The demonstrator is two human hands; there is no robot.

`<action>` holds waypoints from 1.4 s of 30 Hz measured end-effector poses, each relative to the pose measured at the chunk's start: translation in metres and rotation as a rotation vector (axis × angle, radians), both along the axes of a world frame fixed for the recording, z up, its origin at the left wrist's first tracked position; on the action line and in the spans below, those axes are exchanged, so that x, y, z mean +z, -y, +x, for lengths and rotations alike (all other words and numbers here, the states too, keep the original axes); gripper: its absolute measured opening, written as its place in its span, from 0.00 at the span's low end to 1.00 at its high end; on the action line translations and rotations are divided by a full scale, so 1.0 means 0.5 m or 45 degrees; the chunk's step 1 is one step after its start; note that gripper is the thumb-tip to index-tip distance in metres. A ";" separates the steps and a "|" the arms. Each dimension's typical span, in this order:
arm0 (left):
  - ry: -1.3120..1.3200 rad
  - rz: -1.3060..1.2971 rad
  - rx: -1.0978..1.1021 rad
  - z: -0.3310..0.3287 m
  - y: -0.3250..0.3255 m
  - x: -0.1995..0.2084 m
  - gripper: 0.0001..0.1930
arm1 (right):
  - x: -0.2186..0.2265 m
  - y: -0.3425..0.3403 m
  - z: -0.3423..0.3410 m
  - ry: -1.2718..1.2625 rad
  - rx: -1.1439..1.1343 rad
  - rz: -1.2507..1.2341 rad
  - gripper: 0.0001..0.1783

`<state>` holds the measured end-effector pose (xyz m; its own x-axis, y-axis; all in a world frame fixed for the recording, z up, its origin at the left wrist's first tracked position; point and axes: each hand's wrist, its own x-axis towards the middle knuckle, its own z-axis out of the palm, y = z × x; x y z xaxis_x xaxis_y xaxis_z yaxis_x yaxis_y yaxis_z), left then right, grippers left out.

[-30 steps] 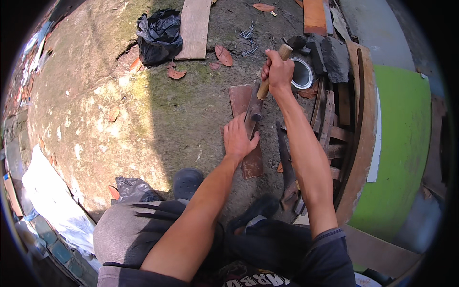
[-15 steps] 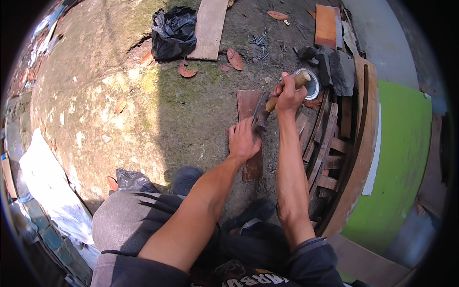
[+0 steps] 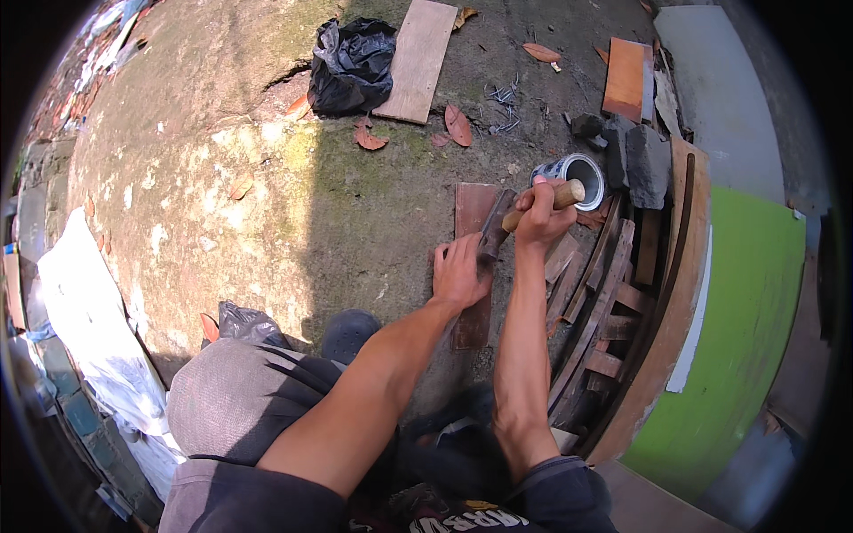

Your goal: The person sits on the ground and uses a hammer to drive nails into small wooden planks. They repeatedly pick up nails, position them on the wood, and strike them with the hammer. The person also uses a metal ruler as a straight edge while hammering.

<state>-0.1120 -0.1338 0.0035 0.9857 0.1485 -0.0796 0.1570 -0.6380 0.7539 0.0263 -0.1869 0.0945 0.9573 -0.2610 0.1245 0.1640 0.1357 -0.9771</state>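
Compared with the frame a second earlier, we see that the right hand (image 3: 540, 216) has come down from its raised position and now sits low, just above the work. It is clenched round the wooden handle of a chopping tool (image 3: 526, 210), whose dark blade slants down to 7 o'clock onto the brown wooden board (image 3: 472, 213). The board lies flat on the ground near the centre of the view, running from 12 to 6 o'clock. The left hand (image 3: 460, 271) lies palm down on the board, fingers spread and released, pressing it just at 8 o'clock from the blade.

Around the work we note, at 2 o'clock from the right hand, an open metal tin (image 3: 571, 171) close to the end of the handle. At 3 to 5 o'clock a stack of curved wooden slats (image 3: 613, 302) crowds the right forearm. Beyond them lies a green panel (image 3: 755, 311). At 11 o'clock, well apart, a long pale plank (image 3: 416, 59) rests beside a black plastic bag (image 3: 348, 62), with dry leaves (image 3: 458, 124) between these and the board. Dark stones (image 3: 640, 155) sit at 1 o'clock.

Both forearms enter from the lower edge, the left one angled across a raised knee, the right one nearly straight.
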 end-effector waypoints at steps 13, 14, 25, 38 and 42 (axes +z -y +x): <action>-0.018 0.043 -0.013 -0.030 -0.008 0.006 0.39 | 0.020 -0.010 -0.003 -0.334 0.123 -0.223 0.12; -0.030 0.071 -0.029 -0.041 -0.014 0.009 0.39 | 0.029 -0.007 0.002 -0.404 0.150 -0.310 0.11; -0.108 0.175 0.011 -0.220 0.001 0.000 0.37 | 0.135 0.014 0.032 -0.483 0.452 -0.149 0.34; -0.148 0.160 -0.044 -0.216 0.009 0.008 0.36 | 0.088 0.008 0.025 -0.365 0.112 0.237 0.15; -0.179 0.189 -0.044 -0.216 0.006 -0.001 0.39 | 0.099 -0.008 0.003 -0.308 0.101 0.160 0.15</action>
<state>-0.2197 -0.1370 0.0029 0.9711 0.1348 -0.1968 0.2301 -0.7474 0.6233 0.0277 -0.1829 0.1437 0.9733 -0.1832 -0.1386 -0.0877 0.2611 -0.9613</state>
